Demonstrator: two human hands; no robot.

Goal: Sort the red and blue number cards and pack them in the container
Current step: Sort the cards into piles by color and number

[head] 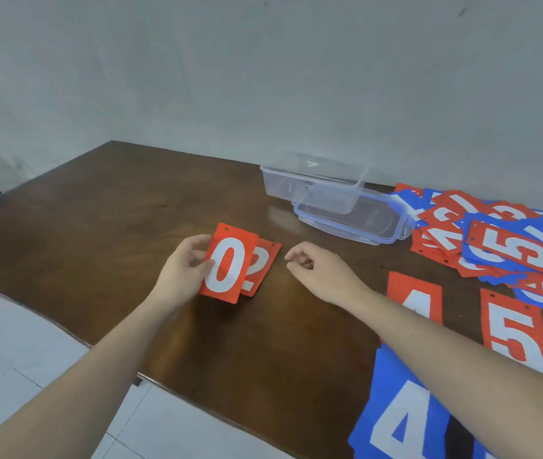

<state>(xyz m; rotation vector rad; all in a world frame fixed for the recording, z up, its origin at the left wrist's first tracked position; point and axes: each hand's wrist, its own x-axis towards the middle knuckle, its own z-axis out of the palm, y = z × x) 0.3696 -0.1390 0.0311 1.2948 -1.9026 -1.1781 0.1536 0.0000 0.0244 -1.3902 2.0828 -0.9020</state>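
- Left hand pinches a red "0" number card, overlapping a red "2" card on the dark wooden bench.
- Right hand hovers beside, loosely curled, grasping nothing.
- Clear plastic container rests on its blue-rimmed lid.
- Mixed red and blue card pile lies right; red "4", red "5", blue "4" nearer.

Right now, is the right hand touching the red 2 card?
Apart. The head view shows bare table between the right hand's curled fingertips and the red 2 card; only the left hand holds cards.
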